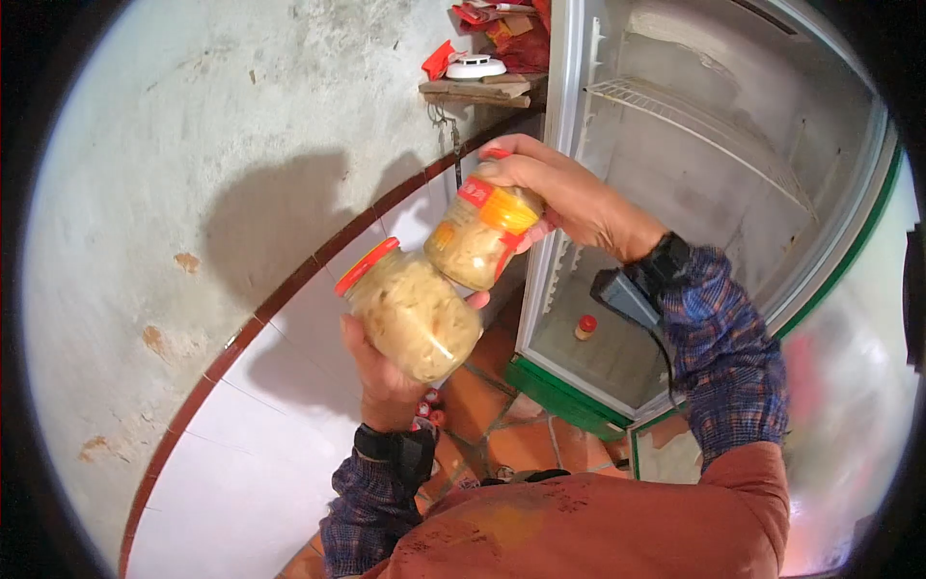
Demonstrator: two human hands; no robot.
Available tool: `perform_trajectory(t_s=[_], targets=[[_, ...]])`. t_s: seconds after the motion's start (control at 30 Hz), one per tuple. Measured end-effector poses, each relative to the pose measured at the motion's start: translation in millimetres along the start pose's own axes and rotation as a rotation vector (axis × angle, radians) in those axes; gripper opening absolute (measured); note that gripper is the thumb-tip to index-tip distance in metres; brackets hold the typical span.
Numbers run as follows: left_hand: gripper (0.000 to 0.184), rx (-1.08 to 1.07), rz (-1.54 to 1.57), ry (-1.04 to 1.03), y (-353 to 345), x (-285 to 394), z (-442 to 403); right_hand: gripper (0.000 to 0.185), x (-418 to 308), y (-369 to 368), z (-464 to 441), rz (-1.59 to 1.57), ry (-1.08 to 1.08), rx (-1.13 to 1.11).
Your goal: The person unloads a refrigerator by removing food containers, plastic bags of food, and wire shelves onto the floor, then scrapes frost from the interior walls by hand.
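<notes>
My left hand point(386, 378) is wrapped round a large glass jar point(413, 314) with a red lid and pale shredded food inside. The jar tilts, its lid toward the upper left. A smaller glass jar point(471, 253) with a red and yellow label is gripped near its top by my right hand point(550, 183). Its contents are pale too. The two jars meet or nearly meet in front of the wall; I cannot tell whether they touch. The smaller jar's lid is mostly hidden under my fingers.
On the right stands a display fridge point(555, 318), its interior exposed, with a wire shelf point(709, 135) and a small red-lidded jar point(585, 327) at the bottom. A wooden wall shelf point(477, 92) holds a white round device point(476, 67) and red packets. Several red-topped items sit on the tiled floor point(526, 449).
</notes>
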State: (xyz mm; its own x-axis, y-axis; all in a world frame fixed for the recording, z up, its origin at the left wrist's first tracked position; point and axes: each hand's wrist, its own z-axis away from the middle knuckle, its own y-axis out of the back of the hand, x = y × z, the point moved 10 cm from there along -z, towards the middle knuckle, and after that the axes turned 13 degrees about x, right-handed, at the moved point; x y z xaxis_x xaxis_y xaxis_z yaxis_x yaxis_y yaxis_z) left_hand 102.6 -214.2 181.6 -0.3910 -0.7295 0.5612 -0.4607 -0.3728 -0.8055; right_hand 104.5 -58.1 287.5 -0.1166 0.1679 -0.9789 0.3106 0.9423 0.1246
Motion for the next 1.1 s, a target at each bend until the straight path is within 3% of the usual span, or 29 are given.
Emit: perform_trajectory(t_s=[0.07,0.13,0.33,0.43,0.6,0.77,0.87,0.9,0.93,1.0,1.03,1.07,1.1], targets=[[0.108,0.0,0.044,0.016,3.7,2.8,-1.9,0.051,-14.8,-5.0,-1.0,0.066,-0.007,-0.04],[0.108,-0.037,0.089,0.033,-0.9,6.8,-3.7,0.053,-20.0,-18.7,-1.1,0.204,-0.015,-0.169],[0.107,-0.124,0.173,0.07,-15.9,16.0,-1.0,0.062,-41.4,-42.2,-9.4,0.49,0.07,-0.261],[0.106,-0.178,0.285,0.147,-22.5,18.4,-0.6,0.062,-48.5,-55.2,-6.2,0.425,0.076,-0.413],[0.105,-0.103,0.333,0.187,-15.3,18.6,1.6,0.064,-50.3,-65.6,-3.8,0.517,0.086,-0.443],[0.102,-0.117,0.181,0.113,-7.4,12.2,8.3,0.07,-33.7,-79.2,-9.6,0.599,0.072,-0.536],[0.103,0.102,0.127,0.05,33.9,10.1,5.0,0.073,-1.7,-84.2,-24.3,0.613,0.027,-0.614],[0.102,-0.001,0.303,0.052,26.3,12.5,14.6,0.072,8.1,-87.1,-25.3,0.541,0.045,-0.641],[0.102,0.058,0.328,-0.021,45.4,14.0,15.3,0.072,15.4,-94.4,-28.4,0.468,0.063,-0.699],[0.091,0.313,0.131,0.052,111.6,-3.7,27.5,0.068,47.4,-108.4,-30.6,0.472,0.022,-0.732],[0.091,0.406,0.162,-0.05,132.2,5.5,37.7,0.067,61.3,-116.0,-32.4,0.505,0.071,-0.744],[0.087,0.405,0.128,-0.001,139.6,-4.0,44.0,0.066,77.4,-121.2,-33.5,0.527,0.112,-0.749],[0.083,0.398,0.095,0.073,149.4,-15.3,54.8,0.064,107.0,-127.8,-33.0,0.427,0.023,-0.794]])
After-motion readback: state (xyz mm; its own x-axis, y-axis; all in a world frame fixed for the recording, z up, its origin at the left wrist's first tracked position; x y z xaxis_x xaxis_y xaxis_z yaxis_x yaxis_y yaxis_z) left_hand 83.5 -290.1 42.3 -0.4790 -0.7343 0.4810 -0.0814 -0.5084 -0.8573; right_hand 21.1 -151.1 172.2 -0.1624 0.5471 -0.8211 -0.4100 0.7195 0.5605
